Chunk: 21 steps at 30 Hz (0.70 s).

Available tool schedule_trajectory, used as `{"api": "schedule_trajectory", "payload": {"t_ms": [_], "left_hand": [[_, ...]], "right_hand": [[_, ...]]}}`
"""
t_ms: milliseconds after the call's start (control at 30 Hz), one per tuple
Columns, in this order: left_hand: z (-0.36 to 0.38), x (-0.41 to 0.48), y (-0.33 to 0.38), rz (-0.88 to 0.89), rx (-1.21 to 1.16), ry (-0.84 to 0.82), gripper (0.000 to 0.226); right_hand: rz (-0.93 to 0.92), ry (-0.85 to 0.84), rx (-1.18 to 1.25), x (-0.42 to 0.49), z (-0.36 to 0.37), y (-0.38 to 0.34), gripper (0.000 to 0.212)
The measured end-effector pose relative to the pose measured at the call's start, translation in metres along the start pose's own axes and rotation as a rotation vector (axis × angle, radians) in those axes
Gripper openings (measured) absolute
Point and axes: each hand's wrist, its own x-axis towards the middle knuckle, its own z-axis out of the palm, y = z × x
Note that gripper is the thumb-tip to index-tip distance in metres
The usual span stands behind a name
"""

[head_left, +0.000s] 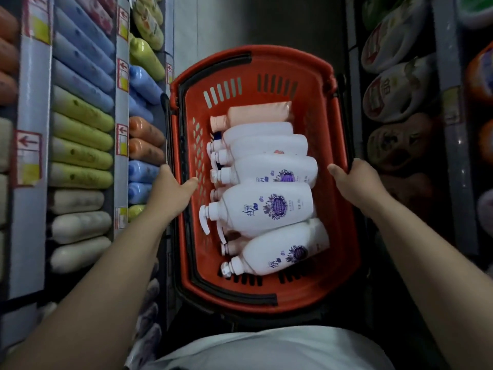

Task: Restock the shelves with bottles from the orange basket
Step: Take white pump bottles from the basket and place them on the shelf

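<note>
An orange basket [266, 297] with black handles is below me in the aisle. Several white pump bottles with purple labels lie on their sides in it, the largest [266, 209] in the middle, and one pink bottle [256, 113] lies at the far end. My left hand [170, 190] grips the basket's left rim, thumb inside. On the right rim sits my right hand [357, 182], holding it with fingers curled over the outer edge.
Shelves on the left [34, 156] hold rows of blue, green, cream and orange bottles [80, 153] behind price tags. Shelves on the right [450, 129] carry round tubs and pouches [394, 89]. The aisle between them is narrow.
</note>
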Motion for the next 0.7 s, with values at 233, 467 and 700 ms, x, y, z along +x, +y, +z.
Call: {"api": "schedule_trajectory", "payload": {"t_ms": [233, 467, 700], "left_hand": [[0.027, -0.044, -0.084, 0.055, 0.090, -0.090, 0.046], [0.035, -0.106, -0.142, 0.099, 0.096, -0.063, 0.043], [0.054, -0.191, -0.207, 0.067, 0.045, -0.001, 0.047]], "right_hand": [[0.154, 0.004, 0.003, -0.084, 0.071, 0.079, 0.046], [0.120, 0.037, 0.047, -0.150, 0.102, 0.130, 0.044], [0.066, 0.027, 0.060, -0.216, 0.121, 0.188, 0.043]]}}
